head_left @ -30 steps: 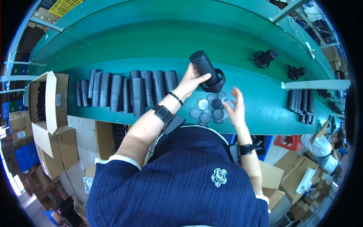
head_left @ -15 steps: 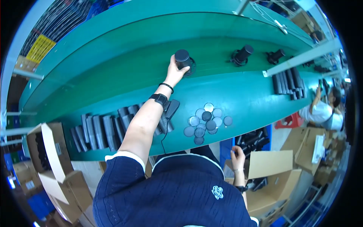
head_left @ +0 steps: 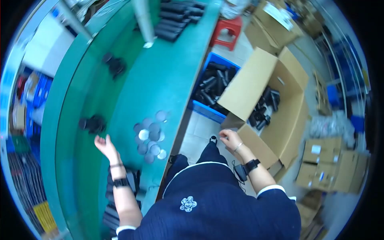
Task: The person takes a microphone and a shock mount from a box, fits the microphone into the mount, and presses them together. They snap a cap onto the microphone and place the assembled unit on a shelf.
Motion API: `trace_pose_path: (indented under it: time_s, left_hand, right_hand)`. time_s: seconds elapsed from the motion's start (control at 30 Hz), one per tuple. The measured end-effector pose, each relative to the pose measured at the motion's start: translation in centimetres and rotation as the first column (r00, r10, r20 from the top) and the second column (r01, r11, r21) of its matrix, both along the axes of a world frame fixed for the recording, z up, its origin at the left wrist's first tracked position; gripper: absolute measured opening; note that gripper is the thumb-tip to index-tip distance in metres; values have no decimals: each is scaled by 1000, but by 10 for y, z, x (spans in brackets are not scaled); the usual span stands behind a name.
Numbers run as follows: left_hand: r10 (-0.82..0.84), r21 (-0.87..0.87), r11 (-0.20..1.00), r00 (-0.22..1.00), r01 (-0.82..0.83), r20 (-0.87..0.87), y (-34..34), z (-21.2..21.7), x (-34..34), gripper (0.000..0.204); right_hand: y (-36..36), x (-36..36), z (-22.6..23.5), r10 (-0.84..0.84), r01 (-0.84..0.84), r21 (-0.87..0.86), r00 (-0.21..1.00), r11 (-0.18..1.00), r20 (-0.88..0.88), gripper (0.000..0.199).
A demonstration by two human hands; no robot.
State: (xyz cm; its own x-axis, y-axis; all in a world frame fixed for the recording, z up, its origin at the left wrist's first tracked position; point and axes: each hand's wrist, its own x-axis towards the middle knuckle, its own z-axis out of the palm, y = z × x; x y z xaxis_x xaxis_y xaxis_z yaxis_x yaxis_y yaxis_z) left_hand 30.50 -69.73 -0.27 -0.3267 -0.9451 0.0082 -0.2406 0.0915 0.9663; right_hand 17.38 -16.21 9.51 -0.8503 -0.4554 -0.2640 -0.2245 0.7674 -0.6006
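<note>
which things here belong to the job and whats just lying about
Likely in the job:
round discs
black assembly by the left hand
black tubes
blue crate of black parts

Seemingly just about:
red stool
stacked cartons
clear plastic

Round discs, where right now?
Head view, left of centre: the round discs lie in a loose cluster on the green bench, just right of the left hand.

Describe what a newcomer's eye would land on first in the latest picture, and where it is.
Probably the cluster of round grey discs on the green table, to the right of the person's left hand. Next might come the open cardboard box holding black parts, beyond the right hand, with a blue crate of black pieces beside it. The bright red stool near the top also stands out.
</note>
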Motion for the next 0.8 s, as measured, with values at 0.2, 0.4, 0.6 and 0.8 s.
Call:
trace_pose_path:
  time_s: [0.2,0.4,0.6,0.8]
  left_hand:
    - [-563,376,741,820,557,-104,201,46,-84,7]
    - [-884,513,334,452,791,-121,387,68,-164,2]
    - [-960,663,-126,77,738,-268,537,88,-226,12]
    - [-910,728,-381,-94,570,-403,620,66,-263,17]
  right_hand:
    - [209,-42,-24,-380,417,134,894,899,-236,21]
    - [388,-101,-85,-650,553,530,760,643,-3,19]
    - [413,-160,-216,-631,431,539,729,724,264,35]
    - [375,-207,-297,-287,234,631,958,740,-19,33]
